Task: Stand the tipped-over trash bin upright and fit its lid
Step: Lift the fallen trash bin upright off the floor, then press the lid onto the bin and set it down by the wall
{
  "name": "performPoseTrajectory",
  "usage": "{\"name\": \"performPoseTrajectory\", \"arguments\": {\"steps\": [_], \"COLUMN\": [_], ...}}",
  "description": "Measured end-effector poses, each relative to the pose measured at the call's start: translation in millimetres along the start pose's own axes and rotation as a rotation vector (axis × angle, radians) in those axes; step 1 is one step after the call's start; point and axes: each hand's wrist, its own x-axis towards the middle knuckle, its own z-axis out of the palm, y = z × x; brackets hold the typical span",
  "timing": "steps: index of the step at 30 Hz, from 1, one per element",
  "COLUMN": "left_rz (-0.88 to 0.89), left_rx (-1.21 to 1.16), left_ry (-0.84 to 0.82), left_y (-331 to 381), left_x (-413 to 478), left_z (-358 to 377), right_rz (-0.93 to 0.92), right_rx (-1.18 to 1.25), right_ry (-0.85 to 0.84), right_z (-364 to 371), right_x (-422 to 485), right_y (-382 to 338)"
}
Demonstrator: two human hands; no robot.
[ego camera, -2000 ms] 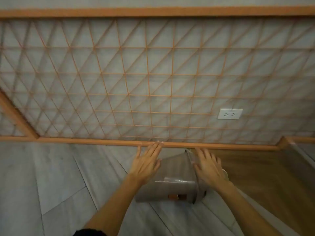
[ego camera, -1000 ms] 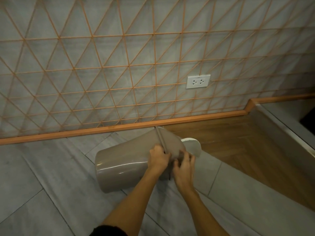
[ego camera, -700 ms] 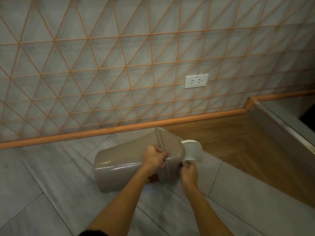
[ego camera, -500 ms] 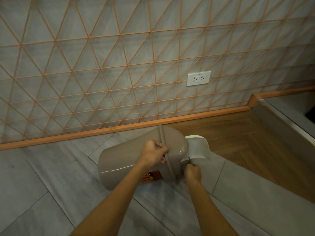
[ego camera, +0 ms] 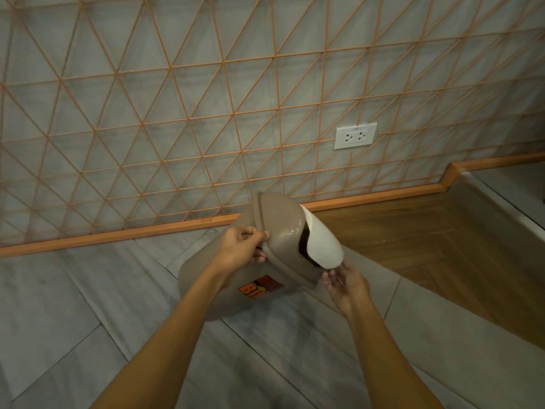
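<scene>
Fingers of the left hand [ego camera: 244, 246] curl tightly around the raised seam where the domed lid [ego camera: 280, 228] meets the trash bin [ego camera: 212, 278], grasping that rim. Fingers of the right hand [ego camera: 345, 283] are loosely spread beneath the lower edge of the lid, fingertips just beside the tip of the white swing flap [ego camera: 323, 246]; whether they touch it cannot be told, and they grip nothing. The bin is a smooth, glossy taupe plastic vessel with rounded walls, tilted with its base toward the near left and its top raised toward the wall, over the grey floor [ego camera: 73, 320]. An orange and black sticker [ego camera: 259, 287] marks its lower side. The flap is a thin, curved, matte white panel swung outward, exposing a dark opening. The floor under the bin consists of pale grey streaked tiles; toward its far right corner it changes to brown wood planks [ego camera: 427, 240]. The wall [ego camera: 147, 113] carries grey panels under an orange triangular lattice, an orange baseboard [ego camera: 118, 236], and a white socket plate [ego camera: 355, 135].
</scene>
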Motion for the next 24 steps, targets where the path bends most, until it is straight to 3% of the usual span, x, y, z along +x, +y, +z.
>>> {"name": "performPoseTrajectory", "arguments": {"steps": [4, 6, 10, 16, 24], "left_rz": [-0.02, -0.021, -0.032, -0.106, -0.177], "left_rx": [-0.054, -0.098, -0.184, -0.42, -0.421], "left_ry": [-0.032, -0.035, -0.041, -0.038, -0.073], "left_y": [2, 2, 1, -11, -26], "left_x": [-2, -4, -9, -11, -28], "left_z": [-28, -39, -54, -80, -110], "right_rz": [-0.059, -0.001, 0.136, -0.069, -0.128], "right_rx": [-0.269, -0.428, -0.415, -0.58, -0.791], "right_ry": [-0.026, -0.069, -0.276, -0.362, -0.402], "right_z": [17, 21, 26, 60, 84], "right_x": [-3, -9, -15, -36, -56], "right_y": [-12, -11, -2, -19, -21]}}
